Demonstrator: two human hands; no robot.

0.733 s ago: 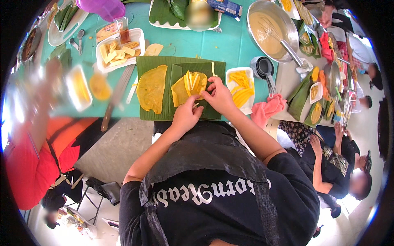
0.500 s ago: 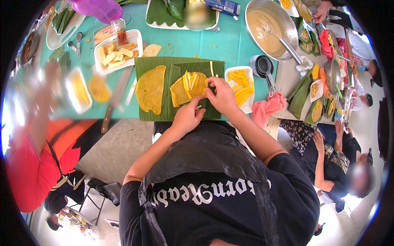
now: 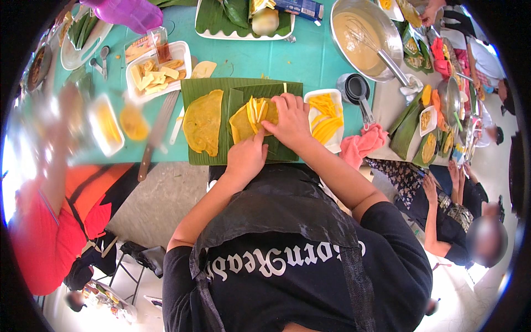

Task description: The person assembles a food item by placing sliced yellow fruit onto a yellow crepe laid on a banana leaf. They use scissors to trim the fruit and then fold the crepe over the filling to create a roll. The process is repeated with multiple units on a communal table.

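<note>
Both hands, left hand [image 3: 245, 159] and right hand [image 3: 290, 122], curled gripping floppy yellow crepe [image 3: 249, 123] with cheese strips [image 3: 255, 109] on ribbed banana leaf [image 3: 213, 91]; teal table [image 3: 276, 58] beneath.

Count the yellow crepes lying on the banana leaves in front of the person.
2. A bare crepe lies flat on the left leaf. A second crepe, topped with yellow strips, sits right of it, partly under the right hand.
</note>
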